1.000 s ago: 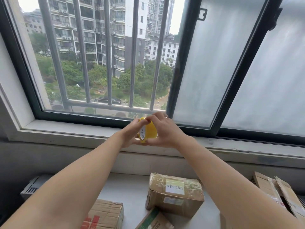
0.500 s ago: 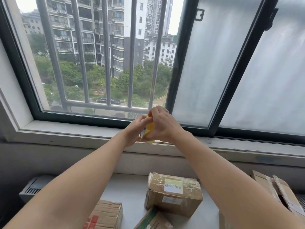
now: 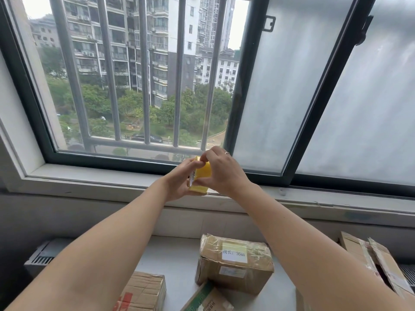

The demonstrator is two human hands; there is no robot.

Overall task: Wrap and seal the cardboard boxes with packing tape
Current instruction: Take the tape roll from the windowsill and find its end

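Observation:
I hold a yellow roll of packing tape (image 3: 202, 176) up in front of the window sill, at arm's length. My left hand (image 3: 177, 182) grips the roll from the left and below. My right hand (image 3: 221, 173) grips it from the right, its fingertips curled over the roll's top edge. Below my arms, on the grey surface, lies a taped cardboard box with a white label (image 3: 234, 265). A second box with red print (image 3: 143, 292) sits at the lower left, and a green-printed box (image 3: 206, 299) shows at the bottom edge.
Opened cardboard boxes (image 3: 372, 261) lean at the right. A grey vented unit (image 3: 42, 259) sits at the left end of the grey surface (image 3: 175, 259). The white window sill (image 3: 94, 178) and barred window are straight ahead.
The roll has turned in my hands, and my right fingers have shifted onto its top edge. Both hands stay at the same spot by the sill.

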